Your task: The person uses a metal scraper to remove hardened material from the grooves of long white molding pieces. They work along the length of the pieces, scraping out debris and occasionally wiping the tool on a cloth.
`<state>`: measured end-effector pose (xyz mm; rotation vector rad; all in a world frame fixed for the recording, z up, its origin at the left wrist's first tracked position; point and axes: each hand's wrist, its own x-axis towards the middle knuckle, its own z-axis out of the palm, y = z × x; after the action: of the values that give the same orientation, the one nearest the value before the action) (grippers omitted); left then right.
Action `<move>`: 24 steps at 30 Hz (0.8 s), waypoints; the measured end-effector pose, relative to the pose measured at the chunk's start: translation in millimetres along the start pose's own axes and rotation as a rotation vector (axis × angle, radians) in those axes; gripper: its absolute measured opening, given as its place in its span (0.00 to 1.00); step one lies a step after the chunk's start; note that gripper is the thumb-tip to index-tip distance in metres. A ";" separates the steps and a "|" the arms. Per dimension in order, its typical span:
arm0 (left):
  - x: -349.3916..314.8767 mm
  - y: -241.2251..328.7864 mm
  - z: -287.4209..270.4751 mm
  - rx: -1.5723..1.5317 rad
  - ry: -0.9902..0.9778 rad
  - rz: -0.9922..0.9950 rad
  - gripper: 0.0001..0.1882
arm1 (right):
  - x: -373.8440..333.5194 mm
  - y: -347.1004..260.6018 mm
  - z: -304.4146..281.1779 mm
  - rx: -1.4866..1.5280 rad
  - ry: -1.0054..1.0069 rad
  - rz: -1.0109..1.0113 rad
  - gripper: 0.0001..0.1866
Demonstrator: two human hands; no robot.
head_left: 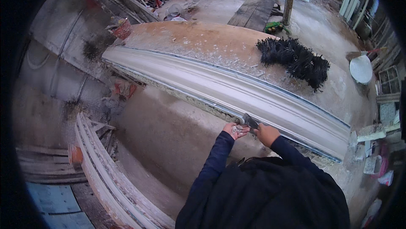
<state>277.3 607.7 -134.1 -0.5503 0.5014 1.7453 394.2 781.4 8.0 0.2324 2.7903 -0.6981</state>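
My left hand (236, 131) is turned palm up and cupped beside the near edge of a long moulding mould (203, 79), with pale plaster scraps (237, 130) lying in it. My right hand (267, 135) is closed round the handle of a scraper (250, 121). Its broad dark blade meets the mould's near edge, just above my left palm. The mould runs from the upper left to the lower right, with smooth white ridged grooves along its length and dark bluish rims on both sides.
Behind the mould, a brown bench top (182, 32) carries white crumbs and a black bristly bundle (294, 60). A reddish bucket (121, 28) stands at its left end. Curved white mouldings (105, 170) lie at lower left. A white basin (360, 69) and a post (289, 0) are at right.
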 end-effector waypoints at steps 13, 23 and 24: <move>-15.3 37.3 11.0 0.091 0.055 -0.241 0.28 | 10.4 -47.3 12.5 -0.070 -0.007 0.211 0.18; -44.9 89.7 -46.0 -0.041 -0.054 -0.062 0.27 | 28.4 -72.7 13.2 -0.026 0.000 0.211 0.17; -47.5 95.6 -42.2 -0.013 -0.020 -0.059 0.26 | 37.1 -77.0 18.9 -0.029 0.015 0.176 0.17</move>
<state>198.6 524.1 -134.6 -0.5517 0.4555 1.6972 346.2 708.6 15.3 0.4730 2.7490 -0.6156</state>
